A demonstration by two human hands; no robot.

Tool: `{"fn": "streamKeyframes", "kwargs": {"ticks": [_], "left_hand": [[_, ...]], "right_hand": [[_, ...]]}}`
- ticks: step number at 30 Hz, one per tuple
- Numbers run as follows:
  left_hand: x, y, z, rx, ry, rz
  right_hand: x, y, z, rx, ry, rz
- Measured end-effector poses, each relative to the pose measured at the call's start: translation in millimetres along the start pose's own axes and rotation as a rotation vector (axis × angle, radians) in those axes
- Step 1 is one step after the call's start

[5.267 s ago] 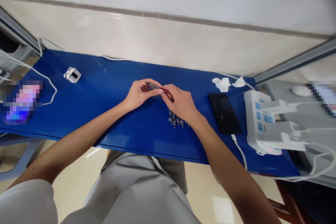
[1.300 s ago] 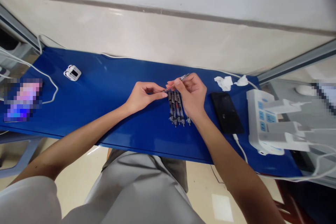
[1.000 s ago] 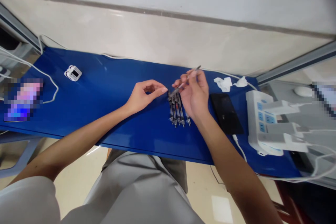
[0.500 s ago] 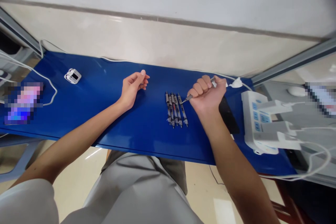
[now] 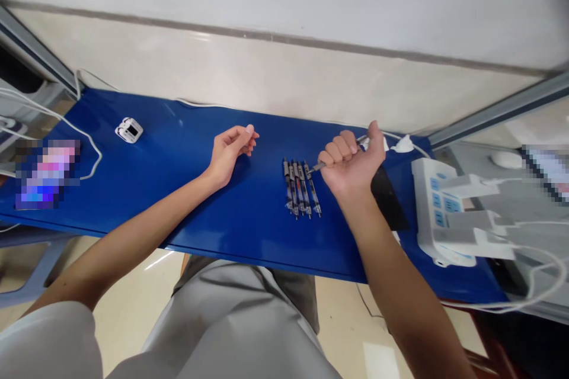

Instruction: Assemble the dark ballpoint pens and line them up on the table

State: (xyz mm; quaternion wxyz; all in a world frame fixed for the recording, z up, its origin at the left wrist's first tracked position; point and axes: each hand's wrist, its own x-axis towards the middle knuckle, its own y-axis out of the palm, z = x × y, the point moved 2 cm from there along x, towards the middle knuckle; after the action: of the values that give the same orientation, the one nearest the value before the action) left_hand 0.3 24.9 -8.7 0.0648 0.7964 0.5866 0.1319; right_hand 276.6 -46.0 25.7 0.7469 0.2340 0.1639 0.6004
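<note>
Several dark pens with grey grips lie side by side on the blue table, the rightmost one slightly apart. Just to their right, my right hand is palm up with its fingers curled around another pen. That pen's tip points left, over the top of the rightmost pen, and its other end shows near my raised thumb. To the left of the row, my left hand rests over the table with loosely curled fingers and the thumb by the forefinger; nothing shows in it.
A white earphone case and a phone with a blurred screen lie at the left. On the right are crumpled white tissue, a flat black object and a white power strip with chargers and cables. A wall rises behind.
My right thumb has lifted away from the end of the held pen. The whole view has shifted slightly, and my left hand keeps its pose.
</note>
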Motion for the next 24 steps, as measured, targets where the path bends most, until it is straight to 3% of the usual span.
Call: {"fn": "streamKeyframes", "kwargs": {"ticks": [5, 9, 12, 16, 20, 24], "left_hand": [[0.7, -1.1, 0.4, 0.013, 0.009, 0.013], [3.0, -4.5, 0.1, -0.008, 0.014, 0.015], [5.6, -7.8, -0.9, -0.016, 0.016, 0.008], [8.2, -9.2, -1.3, -0.009, 0.034, 0.01], [7.1, -6.6, -2.3, 0.025, 0.081, 0.033], [5.0, -5.4, -4.9, 0.077, 0.115, 0.052]], "right_hand": [[7.1, 9.7, -7.9, -0.132, -0.033, 0.065], [2.6, 14.2, -9.1, -0.384, -0.136, 0.073], [-18.7, 7.0, -1.3, -0.746, -0.228, 0.088], [-66.8, -13.7, 6.1, -1.207, -0.439, 0.093], [-105.3, -36.7, -10.0, -1.51, -0.47, 0.159], [-115.9, -45.8, -26.6, -1.743, -0.5, 0.167]]}}
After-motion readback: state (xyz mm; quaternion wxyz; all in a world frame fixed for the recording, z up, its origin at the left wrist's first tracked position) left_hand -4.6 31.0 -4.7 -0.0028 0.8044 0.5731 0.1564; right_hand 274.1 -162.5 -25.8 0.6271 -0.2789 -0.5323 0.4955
